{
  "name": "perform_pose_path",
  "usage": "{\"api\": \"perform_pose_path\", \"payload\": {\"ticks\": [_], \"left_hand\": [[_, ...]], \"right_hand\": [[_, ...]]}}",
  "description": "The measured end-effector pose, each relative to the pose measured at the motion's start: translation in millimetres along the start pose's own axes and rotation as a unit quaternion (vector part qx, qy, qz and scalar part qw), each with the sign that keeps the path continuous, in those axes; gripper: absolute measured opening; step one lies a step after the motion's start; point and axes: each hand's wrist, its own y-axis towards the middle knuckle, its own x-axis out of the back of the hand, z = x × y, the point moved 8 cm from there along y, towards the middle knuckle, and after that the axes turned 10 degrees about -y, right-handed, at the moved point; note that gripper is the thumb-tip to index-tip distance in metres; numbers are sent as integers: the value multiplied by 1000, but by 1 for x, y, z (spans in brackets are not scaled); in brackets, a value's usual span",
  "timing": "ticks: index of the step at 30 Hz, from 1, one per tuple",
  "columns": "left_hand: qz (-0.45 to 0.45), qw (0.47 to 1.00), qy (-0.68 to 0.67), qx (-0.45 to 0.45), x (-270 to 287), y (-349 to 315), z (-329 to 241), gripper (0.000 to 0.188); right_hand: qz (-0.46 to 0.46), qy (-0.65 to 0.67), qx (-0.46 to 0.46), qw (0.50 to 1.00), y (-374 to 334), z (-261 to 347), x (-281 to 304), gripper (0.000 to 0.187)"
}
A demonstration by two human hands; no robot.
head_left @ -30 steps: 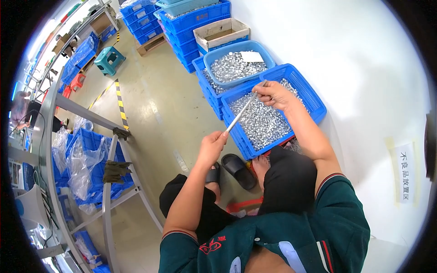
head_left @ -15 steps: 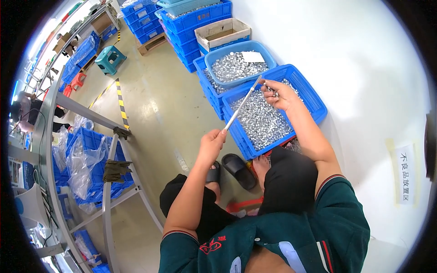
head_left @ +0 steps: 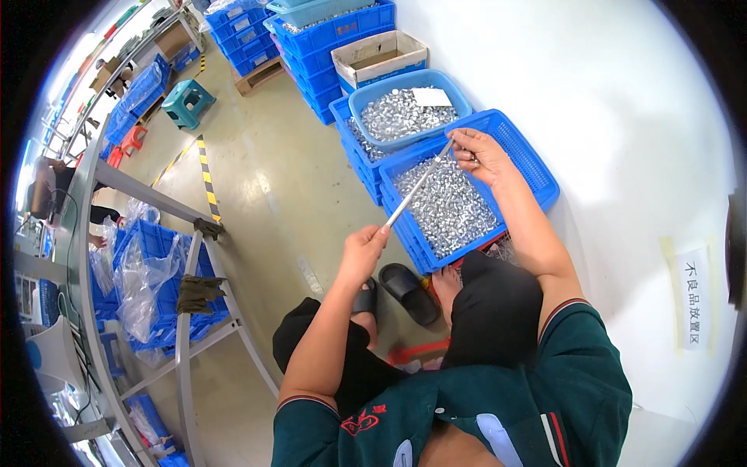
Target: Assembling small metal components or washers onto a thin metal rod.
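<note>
Two walls of colour frame my spot: a pale wall (head_left: 591, 86) on my right, and on my left a grey metal frame (head_left: 182, 350) with dark green cloths (head_left: 199, 294) tied to it. Between them runs a dull, greenish-beige floor (head_left: 268, 202), marked with yellow-and-black tape (head_left: 207, 179). A teal stool (head_left: 187, 103) stands farther off, near stacked blue crates (head_left: 334, 39). One black slipper (head_left: 408, 294) lies beside my bare foot (head_left: 447, 286).

A light-blue basket (head_left: 459, 95) full of small metal parts, with a white slip of paper (head_left: 431, 96) on top, sits just beyond the darker blue basket (head_left: 538, 177) in front of me. That nearer one holds a bed of shiny, silvery metal pieces (head_left: 450, 218), short and stubby, lying every which way.

The rod (head_left: 420, 183) is thin, straight and pale grey, slanting up and away to the right. Its near end sits in my left hand (head_left: 366, 247), fingers closed round it. My right hand (head_left: 481, 157) is at the far tip, thumb and forefinger pinched there, the other fingers curled with a glint of metal among them. The rod hangs over the left part of the nearer basket, above the loose pieces.
</note>
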Motion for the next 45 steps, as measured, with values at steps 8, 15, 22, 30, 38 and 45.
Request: {"api": "perform_pose_path", "payload": {"ticks": [8,15,22,30,38,45], "left_hand": [[-8,1000,-12,-4,-4,0,0,36],[-33,996,-78,40,-9,4,-3,37],[-26,995,-91,33,-9,9,0,32],[-31,999,-33,-3,-2,7,2,34],[-9,1000,8,-3,-2,-1,-2,34],[-5,1000,20,-5,3,0,-1,35]], "right_hand": [[-40,-36,0,999,-1,4,-3,13],[63,-114,-87,988,-16,-47,-74,14],[74,-37,-170,982,-12,-62,-41,25],[-16,119,-114,986,-1,-44,-1,16],[7,216,-80,973,1,-26,4,22],[19,154,-82,984,-2,-17,-1,18]]}}
